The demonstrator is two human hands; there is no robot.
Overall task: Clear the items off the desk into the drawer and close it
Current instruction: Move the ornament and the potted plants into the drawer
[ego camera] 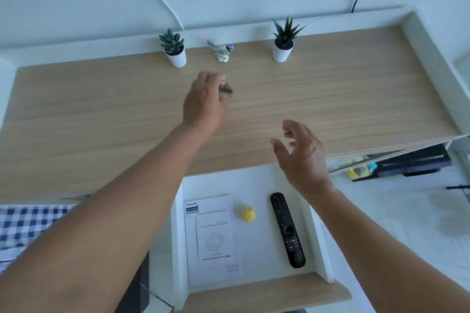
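A pale wood bench [330, 94] runs under a white wall. Below its front edge the white drawer [319, 236] stands pulled out, holding papers [212, 234], a black remote [287, 230] and, between them, a small yellow thing [248, 214]. The left hand [204, 101] reaches across the bench, fingers closed around a small brown object [226, 87] near the middle. The right hand [302, 155] hovers over the front edge, fingers spread, empty. Two potted plants [174, 49] [284, 42] and a bird figurine [222, 51] line the back.
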